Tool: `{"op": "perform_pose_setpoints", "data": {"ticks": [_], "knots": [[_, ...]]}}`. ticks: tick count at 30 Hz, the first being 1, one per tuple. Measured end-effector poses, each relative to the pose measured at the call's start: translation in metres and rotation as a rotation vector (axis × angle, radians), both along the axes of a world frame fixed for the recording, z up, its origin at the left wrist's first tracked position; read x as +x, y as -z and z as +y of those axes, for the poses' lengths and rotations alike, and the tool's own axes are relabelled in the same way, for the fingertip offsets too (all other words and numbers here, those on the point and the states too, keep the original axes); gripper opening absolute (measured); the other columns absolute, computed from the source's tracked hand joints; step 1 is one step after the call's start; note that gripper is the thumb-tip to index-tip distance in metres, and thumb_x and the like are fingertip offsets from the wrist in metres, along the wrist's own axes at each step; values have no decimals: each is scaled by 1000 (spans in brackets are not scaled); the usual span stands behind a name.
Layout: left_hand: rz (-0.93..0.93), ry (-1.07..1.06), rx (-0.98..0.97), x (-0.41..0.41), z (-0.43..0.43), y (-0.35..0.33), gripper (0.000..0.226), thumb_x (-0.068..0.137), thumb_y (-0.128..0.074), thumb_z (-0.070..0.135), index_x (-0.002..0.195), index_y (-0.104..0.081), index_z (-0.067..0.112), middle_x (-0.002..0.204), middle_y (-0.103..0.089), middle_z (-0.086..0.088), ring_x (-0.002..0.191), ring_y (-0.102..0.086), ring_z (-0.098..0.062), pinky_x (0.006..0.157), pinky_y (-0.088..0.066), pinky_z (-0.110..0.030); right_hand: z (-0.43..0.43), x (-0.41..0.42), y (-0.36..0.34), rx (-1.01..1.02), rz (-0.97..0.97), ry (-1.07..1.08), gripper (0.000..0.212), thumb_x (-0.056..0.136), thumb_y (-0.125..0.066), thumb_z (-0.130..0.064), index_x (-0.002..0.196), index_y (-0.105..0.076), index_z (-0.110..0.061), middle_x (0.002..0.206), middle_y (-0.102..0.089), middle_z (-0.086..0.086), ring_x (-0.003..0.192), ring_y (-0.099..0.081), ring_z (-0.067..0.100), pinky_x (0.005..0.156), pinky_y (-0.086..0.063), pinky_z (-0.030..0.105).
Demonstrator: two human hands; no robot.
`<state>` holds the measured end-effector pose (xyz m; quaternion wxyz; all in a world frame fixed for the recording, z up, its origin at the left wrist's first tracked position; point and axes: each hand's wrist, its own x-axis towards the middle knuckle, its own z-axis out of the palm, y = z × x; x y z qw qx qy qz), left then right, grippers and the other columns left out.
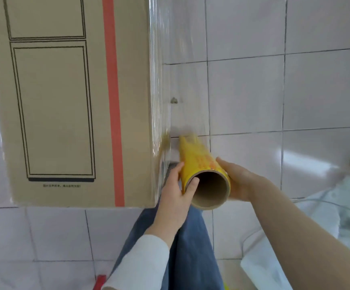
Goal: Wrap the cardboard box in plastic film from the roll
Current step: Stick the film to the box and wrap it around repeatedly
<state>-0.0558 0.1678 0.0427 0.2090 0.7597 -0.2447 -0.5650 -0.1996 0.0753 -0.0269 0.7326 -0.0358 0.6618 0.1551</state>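
In the lower middle of the frame the left hand (175,192) grips the roll (201,164) from its left side. The fingers curl along the yellow wrapper and the thumb rests on the rim of the open cardboard core. The right hand (238,181) holds the same end from the right, with the thumb laid along the top; its other fingers are hidden behind the tube. Between the two hands the roll points away from the camera and slightly to the upper left. Its hollow end faces the viewer and its far end is blurred.

From that far end, clear plastic film (162,84) runs up along the right-hand vertical edge of the cardboard box (61,105), and glossy streaks show there. The box fills the upper left of the frame. It is brown, with black line drawings of rectangles and a vertical orange-red stripe near the wrapped edge, and it stands on the tiled floor (253,91).

A white sleeve (140,262) covers the left forearm. Blue trousers (193,248) show beneath the hands at the bottom centre. Pale crumpled sheeting (274,266) lies at the lower right, and a small red object (99,281) sits at the bottom edge.
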Motion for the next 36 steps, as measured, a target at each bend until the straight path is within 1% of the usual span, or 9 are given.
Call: {"op": "perform_pose_setpoints", "data": {"ticks": [5,9,12,17,22,25,27,30,36], "knots": [[54,-53,172,-21,34,-12,34,88,-56,33,115,-37,25,93,-43,29,93,-52,3,67,-38,5,25,10,-2,-61,-23,-79,62,96,-38,-54,145,-36,-16,125,-58,17,101,-62,32,81,-52,41],[62,127,139,-10,27,-5,78,78,-65,45,140,-23,24,127,-33,20,120,-30,0,95,-25,-12,32,16,-5,-50,12,-283,73,89,-38,-67,147,-31,-25,136,-52,15,116,-57,36,99,-47,49],[58,444,118,-6,11,7,79,79,-62,51,144,-23,28,147,-29,10,131,-29,-10,99,-25,-20,43,9,10,-97,4,-303,82,81,-32,-76,148,-29,-29,142,-48,13,121,-54,36,102,-44,52],[-27,381,97,-1,28,20,71,82,-55,53,142,-31,24,146,-36,3,132,-35,-17,108,-30,-31,56,-13,7,-87,70,-190,60,98,-34,-54,140,-37,-12,124,-54,16,98,-59,33,77,-52,40],[-6,148,110,-23,84,1,68,81,-44,54,141,-31,28,132,-47,12,125,-44,-7,88,-31,1,88,-11,-12,-37,-1,-27,51,96,-44,-49,124,-53,-9,93,-66,15,76,-63,26,66,-52,35],[21,145,138,-20,110,-2,55,81,-45,53,132,-30,39,122,-45,22,122,-43,3,93,-34,-5,100,2,-14,-71,24,-65,43,99,-41,-44,129,-47,-14,94,-63,12,75,-62,24,58,-53,30],[13,232,111,-12,112,-3,57,83,-54,49,132,-26,38,130,-34,27,126,-27,16,102,-23,-5,109,13,-15,-68,22,-111,49,101,-36,-45,138,-40,-12,117,-60,16,96,-62,30,77,-57,36],[29,477,137,-6,96,3,86,80,-59,53,147,-11,27,154,-9,14,142,-8,-4,117,-14,-28,122,24,-13,-79,1,-160,56,100,-35,-48,146,-32,-17,137,-51,17,121,-54,35,103,-43,48],[-86,537,165,21,95,20,72,83,-55,53,143,-31,22,149,-34,2,135,-32,-17,110,-28,-32,146,8,-10,-49,19,-68,49,97,-37,-54,116,-52,-11,91,-60,12,77,-60,24,68,-52,35]]}}
